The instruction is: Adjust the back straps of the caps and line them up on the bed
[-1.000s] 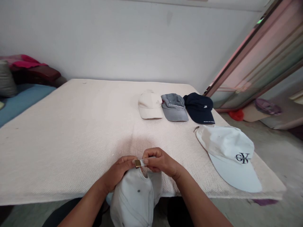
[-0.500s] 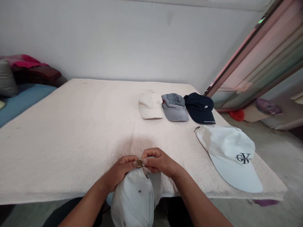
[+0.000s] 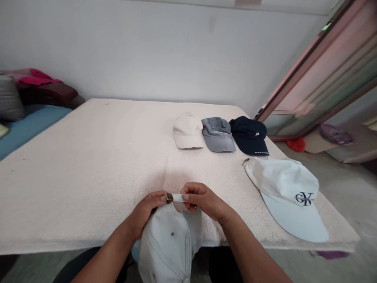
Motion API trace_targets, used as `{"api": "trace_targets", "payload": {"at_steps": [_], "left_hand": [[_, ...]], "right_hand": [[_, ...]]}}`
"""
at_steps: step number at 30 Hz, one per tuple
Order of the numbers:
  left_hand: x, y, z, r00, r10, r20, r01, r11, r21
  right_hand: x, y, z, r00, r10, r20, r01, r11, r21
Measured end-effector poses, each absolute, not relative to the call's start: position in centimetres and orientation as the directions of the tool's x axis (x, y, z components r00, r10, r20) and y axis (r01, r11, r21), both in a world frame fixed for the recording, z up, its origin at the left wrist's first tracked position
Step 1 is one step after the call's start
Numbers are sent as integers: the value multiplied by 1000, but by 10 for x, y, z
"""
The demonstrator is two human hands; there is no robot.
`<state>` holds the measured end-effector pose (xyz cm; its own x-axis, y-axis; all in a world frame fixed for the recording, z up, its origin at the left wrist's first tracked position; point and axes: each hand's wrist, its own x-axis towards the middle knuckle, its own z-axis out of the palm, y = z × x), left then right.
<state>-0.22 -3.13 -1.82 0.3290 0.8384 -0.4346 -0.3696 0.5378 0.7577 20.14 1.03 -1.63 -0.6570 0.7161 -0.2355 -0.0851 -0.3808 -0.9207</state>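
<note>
A whitish cap [image 3: 168, 243] hangs at the near edge of the table, its back opening turned upward. My left hand [image 3: 146, 212] pinches the cap by its metal buckle [image 3: 169, 197]. From that buckle a pale strap [image 3: 178, 197] stretches across to my right hand [image 3: 203, 199], whose thumb and fingers are closed on it. The cap's brim is mostly hidden underneath. To the right lies a white cap with black letters [image 3: 285, 192], nearest to my right hand.
Farther back on the cloth-covered table [image 3: 88, 165] sit a cream cap [image 3: 187, 131], a grey cap [image 3: 218, 133] and a navy cap [image 3: 249, 135] in a row. A wall [image 3: 147, 51] rises behind. A blue surface with a cushion [image 3: 10, 98] is at left.
My right hand has moved slightly right, away from the buckle, and a length of strap now shows between both hands. The buckle has tipped and shifted a little left and up.
</note>
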Motion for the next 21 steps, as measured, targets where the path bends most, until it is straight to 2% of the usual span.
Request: {"api": "trace_targets", "payload": {"at_steps": [4,10,17,21], "left_hand": [[0,-33,-17,293,817,-496,-328,574,750],[4,-32,-13,345,806,-481,-256,574,778],[-4,-33,-19,328,814,-479,-367,577,729],[-5,-33,-18,321,815,-482,-369,577,729]], "right_hand": [[198,9,-20,-670,702,-241,-105,-411,-905],[189,6,-20,-699,680,-221,-141,-433,-890],[197,7,-17,-666,721,-194,-139,-375,-916],[199,7,-19,-667,711,-222,-100,-381,-919]]}}
